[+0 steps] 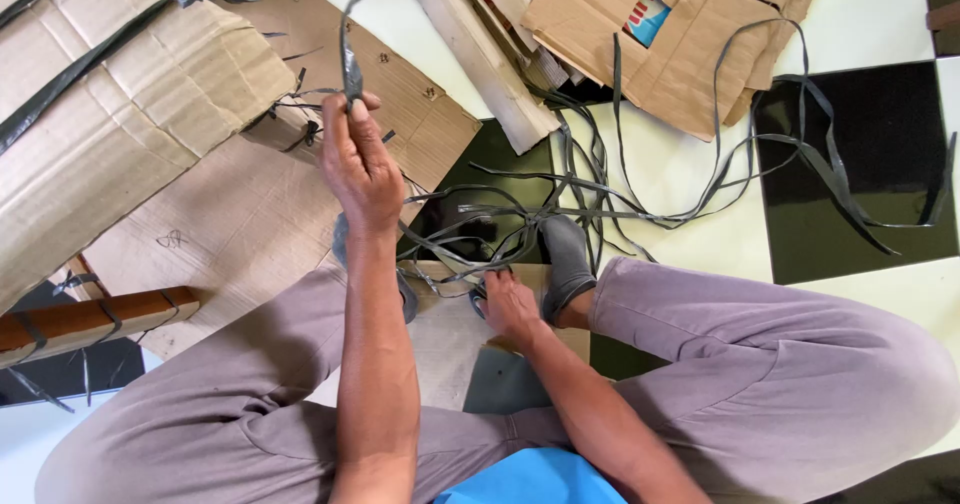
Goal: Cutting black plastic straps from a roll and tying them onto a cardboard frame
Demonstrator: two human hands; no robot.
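Observation:
My left hand [360,164] is raised and pinches a grey plastic packing strap [350,59] that runs up past the frame's top. Lower down, my right hand [508,304] is closed on the ends of several grey straps [470,264] near my grey-socked foot [566,259]. More loose straps [700,204] trail over the floor to the right. I sit on the floor in grey trousers, legs bent.
Flattened cardboard sheets [120,134] lie at the left, a torn cardboard box [690,44] at the top right. A brown wooden bar [95,319] wrapped with straps is at the left edge. The floor has white and black tiles [860,174].

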